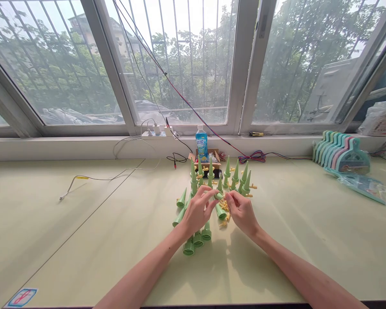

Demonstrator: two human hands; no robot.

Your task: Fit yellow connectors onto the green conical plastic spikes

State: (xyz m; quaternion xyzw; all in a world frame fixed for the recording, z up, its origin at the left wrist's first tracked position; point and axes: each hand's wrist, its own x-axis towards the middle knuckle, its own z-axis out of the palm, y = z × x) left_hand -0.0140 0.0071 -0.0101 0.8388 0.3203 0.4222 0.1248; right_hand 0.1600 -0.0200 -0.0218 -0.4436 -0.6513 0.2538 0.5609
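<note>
Leftmost on the pale bench (83,240), a blue-edged paper label (22,297) with a red mark sits at the near edge. Beyond it, a white cable (99,177) with a yellow tag trails across the surface. A power strip (157,133) rests on the sill, and a black cable (177,159) curls below it. Next come loose green spikes (181,199), some leaning and three at the front with their ribbed open ends facing the near edge. Over them reaches the left hand (197,210), its fingers gripping a green plastic spike (218,195) above the middle of the cluster. Behind stands a blue bottle (201,143) at a small cardboard box (216,157). Yellow fittings (224,207) lie heaped beneath and between the hands. The right hand (243,211) has its fingers closed together at the held spike's right end; whatever they pinch is hidden. Past it, upright spikes (236,172) bear yellow side pieces. Farther right are a red-and-blue cable coil (253,156), pastel handled panels (342,152) standing in a row, and a flat wrapped one (360,184).
</note>
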